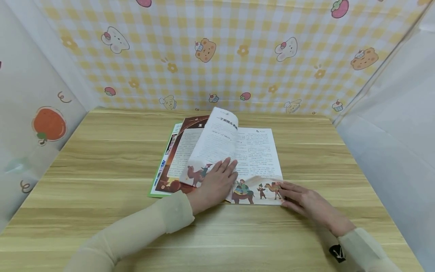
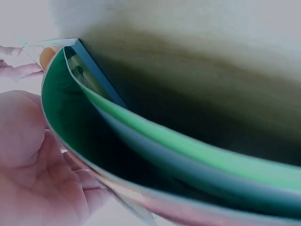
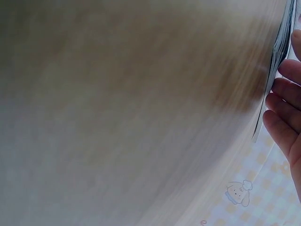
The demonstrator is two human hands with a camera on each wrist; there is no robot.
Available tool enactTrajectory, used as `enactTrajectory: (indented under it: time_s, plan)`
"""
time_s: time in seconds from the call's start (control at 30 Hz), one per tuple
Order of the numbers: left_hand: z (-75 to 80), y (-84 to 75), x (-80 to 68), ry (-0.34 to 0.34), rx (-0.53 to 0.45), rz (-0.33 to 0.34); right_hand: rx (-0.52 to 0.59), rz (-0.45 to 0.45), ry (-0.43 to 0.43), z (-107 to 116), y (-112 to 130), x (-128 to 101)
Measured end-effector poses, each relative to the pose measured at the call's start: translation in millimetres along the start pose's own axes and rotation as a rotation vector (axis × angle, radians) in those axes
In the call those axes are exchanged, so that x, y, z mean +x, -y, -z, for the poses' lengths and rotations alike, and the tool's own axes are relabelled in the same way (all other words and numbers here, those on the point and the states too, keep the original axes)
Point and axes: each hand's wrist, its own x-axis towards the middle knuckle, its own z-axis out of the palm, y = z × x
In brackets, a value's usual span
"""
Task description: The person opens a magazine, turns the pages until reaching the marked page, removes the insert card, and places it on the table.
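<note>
Two hands on an open picture book in the middle of the desk.

The book lies open at the centre of the frame on the wooden desk, atop a green-edged booklet. The left hand rests flat, grip released, on a half-raised page that arches up toward the checked wall. The right hand, lower right, touches the bottom corner of the right-hand page with straight fingers, gripping nothing. Risk, as I judge it: the arched page is held by light pressure only, so it could spring back, or crease at the curled corner if the fingers drag it sideways.
</note>
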Motion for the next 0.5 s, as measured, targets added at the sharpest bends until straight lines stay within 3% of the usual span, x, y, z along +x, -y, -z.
enactTrajectory:
  time_s: [0.17, 0.5]
  plan:
    - [1.6, 4.9, -4.8, 0.003, -0.034, 0.013, -0.002, -0.002, 0.005, 1, 0, 0]
    - [-3.2, 13.9, -11.9, 0.013, -0.266, 0.073, 0.0, 0.019, 0.005, 3, 1, 2]
